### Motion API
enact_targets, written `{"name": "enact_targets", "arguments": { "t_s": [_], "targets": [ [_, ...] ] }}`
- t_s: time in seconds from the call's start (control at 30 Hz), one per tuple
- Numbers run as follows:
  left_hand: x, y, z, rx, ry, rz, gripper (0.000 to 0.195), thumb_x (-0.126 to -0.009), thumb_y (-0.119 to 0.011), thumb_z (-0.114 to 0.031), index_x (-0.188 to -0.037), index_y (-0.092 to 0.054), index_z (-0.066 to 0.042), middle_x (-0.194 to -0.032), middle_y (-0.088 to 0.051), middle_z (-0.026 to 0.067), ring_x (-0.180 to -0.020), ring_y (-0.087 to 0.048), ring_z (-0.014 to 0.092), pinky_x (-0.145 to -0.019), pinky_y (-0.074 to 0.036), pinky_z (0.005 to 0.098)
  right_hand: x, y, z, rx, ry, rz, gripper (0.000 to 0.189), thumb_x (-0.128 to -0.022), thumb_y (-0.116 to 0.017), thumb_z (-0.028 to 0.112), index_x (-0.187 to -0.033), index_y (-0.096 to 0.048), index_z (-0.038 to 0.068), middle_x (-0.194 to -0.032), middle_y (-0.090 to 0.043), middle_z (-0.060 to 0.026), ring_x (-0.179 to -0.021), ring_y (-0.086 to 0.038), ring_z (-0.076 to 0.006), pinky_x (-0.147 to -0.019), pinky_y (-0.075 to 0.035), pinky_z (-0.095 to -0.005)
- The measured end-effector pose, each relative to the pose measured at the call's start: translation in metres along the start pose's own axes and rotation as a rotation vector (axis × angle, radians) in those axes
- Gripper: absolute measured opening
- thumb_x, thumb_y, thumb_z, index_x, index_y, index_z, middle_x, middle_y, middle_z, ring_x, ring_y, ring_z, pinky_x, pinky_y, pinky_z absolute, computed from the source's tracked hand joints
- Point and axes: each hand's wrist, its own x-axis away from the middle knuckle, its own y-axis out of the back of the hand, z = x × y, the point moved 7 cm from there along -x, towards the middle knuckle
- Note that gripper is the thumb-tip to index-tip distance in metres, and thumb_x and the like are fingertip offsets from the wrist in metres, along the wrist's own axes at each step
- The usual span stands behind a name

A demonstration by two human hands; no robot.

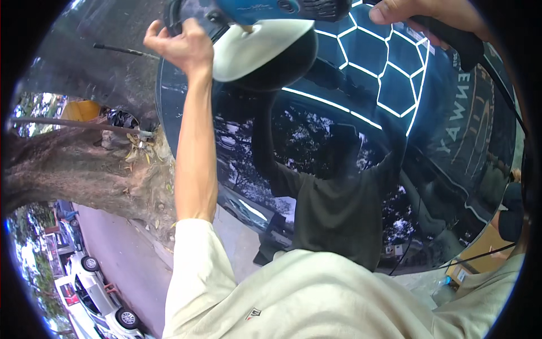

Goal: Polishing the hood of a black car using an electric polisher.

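Note:
A blue and black car polisher [254, 9] with a pale foam pad [258, 51] is at the top centre, over a glossy dark car panel [330, 229]. My left hand [180, 44] has its fingers curled round the polisher's black side handle. At the upper right my right hand [427, 17] grips the black rear handle [453, 40], from which a cord runs down the right side. The pad is tilted, with its dark mirror image just beneath it. The panel reflects honeycomb lights, trees and the wearer's torso; contact between pad and panel cannot be told.
A tree trunk [84, 169] stands left of the panel, near a yellow object [82, 111]. White vehicles [93, 292] are parked along the road at lower left. Cardboard boxes [478, 250] and a plastic bottle [443, 290] lie lower right, near another person's dark-clothed part [510, 216].

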Motion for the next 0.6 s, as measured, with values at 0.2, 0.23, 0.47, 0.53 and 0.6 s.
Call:
{"name": "enact_targets", "arguments": {
  "t_s": [0.2, 0.23, 0.47, 0.53, 0.6],
  "targets": [
    [0.04, 0.086, -0.051, 0.068, 0.005, 0.004, 0.052, -0.084, -0.058, 0.009, -0.131, -0.036, 0.003, -0.109, -0.054, 0.0129, -0.097, -0.056, 0.019, -0.088, -0.05, 0.0308, 0.021, -0.034, 0.006, 0.026, 0.068, 0.196, 0.047, -0.079, -0.079, 0.034, -0.11, -0.068, 0.001, -0.094, -0.069, -0.0157, -0.078, -0.068, -0.0251, -0.071, -0.055, -0.0316],
    [0.062, 0.1, -0.059, 0.105, 0.076, -0.032, 0.053, -0.084, -0.058, 0.009, -0.132, -0.037, 0.001, -0.112, -0.056, 0.0124, -0.101, -0.056, 0.02, -0.093, -0.049, 0.0335, 0.03, -0.043, 0.008, -0.031, 0.147, 0.208, 0.048, -0.075, -0.081, 0.03, -0.112, -0.067, 0.002, -0.096, -0.068, -0.0158, -0.083, -0.066, -0.0259, -0.074, -0.053, -0.0328],
    [0.217, 0.205, -0.099, 0.051, 0.092, -0.038, 0.065, -0.081, -0.048, 0.003, -0.142, -0.029, 0.003, -0.131, -0.048, 0.0232, -0.125, -0.05, 0.034, -0.109, -0.04, 0.0471, 0.096, -0.114, 0.011, -0.251, 0.667, 0.335, 0.045, -0.069, -0.081, 0.014, -0.11, -0.062, 0.005, -0.066, -0.065, -0.0131, -0.063, -0.068, -0.0322, -0.06, -0.053, -0.0415],
    [0.244, 0.235, -0.105, -0.035, 0.123, -0.078, 0.062, -0.08, -0.048, -0.001, -0.139, -0.031, 0.008, -0.132, -0.047, 0.023, -0.127, -0.048, 0.034, -0.111, -0.037, 0.0449, 0.106, -0.131, 0.038, -0.204, 0.77, 0.365, 0.047, -0.072, -0.08, 0.015, -0.114, -0.06, 0.006, -0.064, -0.065, -0.0123, -0.065, -0.069, -0.0325, -0.061, -0.054, -0.0426],
    [0.257, 0.265, -0.105, -0.126, 0.159, -0.093, 0.061, -0.079, -0.048, -0.002, -0.138, -0.034, 0.009, -0.13, -0.048, 0.0217, -0.124, -0.048, 0.032, -0.108, -0.037, 0.0423, 0.108, -0.148, 0.054, -0.163, 0.833, 0.352, 0.052, -0.075, -0.08, 0.019, -0.12, -0.057, 0.007, -0.066, -0.065, -0.0126, -0.065, -0.069, -0.034, -0.059, -0.054, -0.0438]
  ]
}}
